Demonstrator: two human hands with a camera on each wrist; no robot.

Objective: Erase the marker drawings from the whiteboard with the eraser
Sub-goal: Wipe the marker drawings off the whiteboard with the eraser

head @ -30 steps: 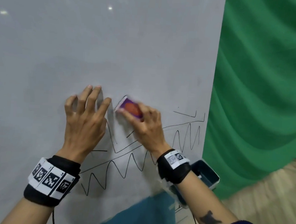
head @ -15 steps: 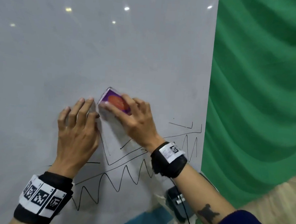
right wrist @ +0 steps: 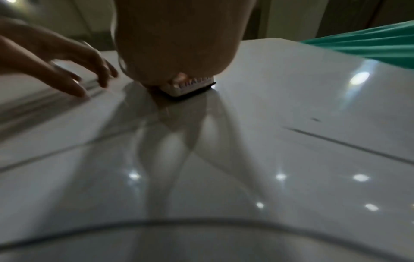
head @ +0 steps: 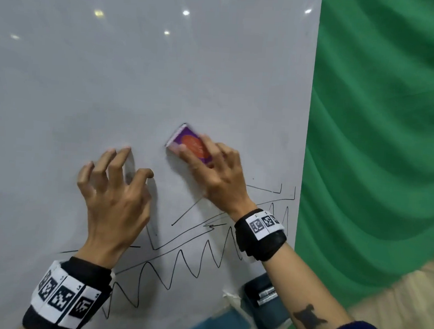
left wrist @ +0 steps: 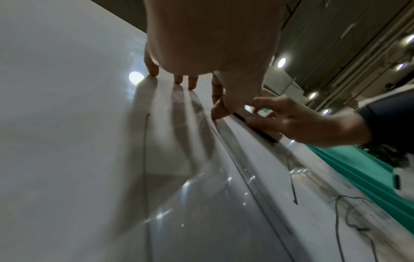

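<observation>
The whiteboard (head: 140,72) fills the left of the head view. Black marker drawings (head: 180,263) run across its lower part: a long zigzag with angular lines above it. My right hand (head: 206,161) grips a purple and orange eraser (head: 189,142) and presses it flat to the board above the lines. In the right wrist view the eraser (right wrist: 190,86) shows its dark felt against the board. My left hand (head: 118,164) holds nothing; its arched fingers touch the board with their tips (left wrist: 179,81), a little left of the eraser.
A green curtain (head: 375,147) hangs just past the board's right edge (head: 311,119). A dark blue box (head: 261,300) sits low under my right forearm, beside a teal patch (head: 215,325). Pale wooden floor (head: 405,287) shows at lower right.
The eraser swept left until it met my left hand, then back right and slightly up. The upper part of the line between my hands is gone. My left fingers have arched up.
</observation>
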